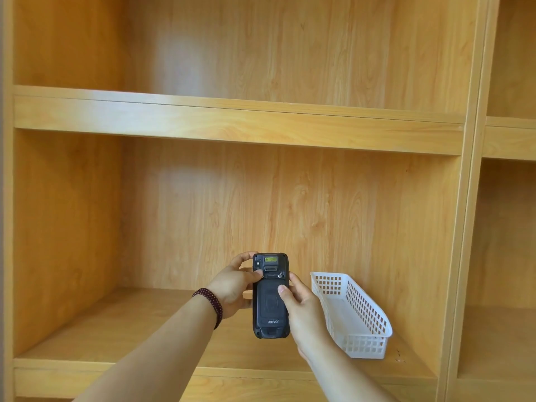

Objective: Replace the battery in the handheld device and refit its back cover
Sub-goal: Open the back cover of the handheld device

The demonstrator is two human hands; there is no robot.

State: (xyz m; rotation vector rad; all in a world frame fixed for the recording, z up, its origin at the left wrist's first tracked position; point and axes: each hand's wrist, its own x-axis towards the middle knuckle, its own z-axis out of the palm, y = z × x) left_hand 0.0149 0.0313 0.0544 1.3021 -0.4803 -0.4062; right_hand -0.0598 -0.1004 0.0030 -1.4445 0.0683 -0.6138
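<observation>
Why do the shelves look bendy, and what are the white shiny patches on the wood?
Head view: the wide lens bows the shelf edge; soft glare pales the back panel; the device looks sharp.

Matt black plastic device (271,297), glossy wood-grain shelf (237,126).

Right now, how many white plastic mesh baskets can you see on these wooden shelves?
1. The white plastic mesh basket sits on the lower wooden shelf, right of the black handheld device held in both hands. The right-hand compartments are partly cut off.
</observation>
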